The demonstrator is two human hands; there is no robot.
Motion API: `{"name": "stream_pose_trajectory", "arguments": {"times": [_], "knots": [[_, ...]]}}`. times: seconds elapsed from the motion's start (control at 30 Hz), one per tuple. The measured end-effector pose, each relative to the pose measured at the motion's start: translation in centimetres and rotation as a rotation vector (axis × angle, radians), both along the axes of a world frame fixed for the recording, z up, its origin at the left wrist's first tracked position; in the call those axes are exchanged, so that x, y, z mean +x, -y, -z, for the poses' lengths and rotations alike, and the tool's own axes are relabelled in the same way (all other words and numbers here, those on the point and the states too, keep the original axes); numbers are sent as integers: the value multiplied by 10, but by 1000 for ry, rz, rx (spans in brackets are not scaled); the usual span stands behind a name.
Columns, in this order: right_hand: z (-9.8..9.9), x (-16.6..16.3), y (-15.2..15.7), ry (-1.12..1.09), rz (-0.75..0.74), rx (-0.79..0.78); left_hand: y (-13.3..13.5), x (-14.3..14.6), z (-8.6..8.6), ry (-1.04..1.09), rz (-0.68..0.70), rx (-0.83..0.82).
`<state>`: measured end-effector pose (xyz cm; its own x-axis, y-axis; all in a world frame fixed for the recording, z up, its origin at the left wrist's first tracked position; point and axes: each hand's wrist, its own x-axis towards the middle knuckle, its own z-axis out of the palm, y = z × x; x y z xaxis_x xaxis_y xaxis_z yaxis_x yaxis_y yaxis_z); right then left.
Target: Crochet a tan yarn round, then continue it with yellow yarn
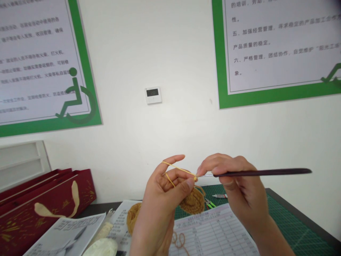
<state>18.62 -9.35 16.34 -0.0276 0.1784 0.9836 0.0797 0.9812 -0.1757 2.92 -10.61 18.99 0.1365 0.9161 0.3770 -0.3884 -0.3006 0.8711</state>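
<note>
Between the thumb and fingers of my left hand [165,199] is a round brown crochet piece [194,202], hanging below the fingertips. A yellow yarn strand [176,166] runs over my raised left index finger to the pinch point. My right hand [239,188] grips a crochet hook [263,172] with a dark handle and thin metal shaft. The hook's tip meets the yarn at the left fingertips; the exact loop is too small to make out. Behind my left wrist, partly hidden, sits a ball of brown yarn [133,217].
Printed sheets [213,231] lie on a green cutting mat [290,220]. Green-handled scissors or pliers [210,203] and a small tube [220,196] lie behind my hands. Red gift bags [53,199] stand at left, near a pale round object [102,247]. A thermostat [153,95] is on the wall.
</note>
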Motion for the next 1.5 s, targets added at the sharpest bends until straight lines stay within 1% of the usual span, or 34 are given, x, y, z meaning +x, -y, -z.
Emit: {"name": "stream_pose_trajectory", "arguments": {"times": [0.2, 0.37, 0.6, 0.87, 0.97, 1.2, 1.5], "knots": [[1, 1, -1, 76, 68, 102, -1, 0, 0, 13, -10, -15], [4, -6, -6, -14, 23, 129, -1, 1, 1, 48, 14, -31], [5, -19, -11, -182, -60, 68, 0, 0, 0, 71, 8, -49], [7, -25, -13, -250, -139, -47, 0, 0, 1, 79, 19, -40], [8, -25, -14, -238, -133, -88, -1, -1, 3, 78, 27, -28], [11, -20, -21, -205, -47, -133, -9, -1, 7, 75, 48, -7], [11, -15, -26, -142, -42, -108, -11, 1, 9, 81, 32, 17]]}}
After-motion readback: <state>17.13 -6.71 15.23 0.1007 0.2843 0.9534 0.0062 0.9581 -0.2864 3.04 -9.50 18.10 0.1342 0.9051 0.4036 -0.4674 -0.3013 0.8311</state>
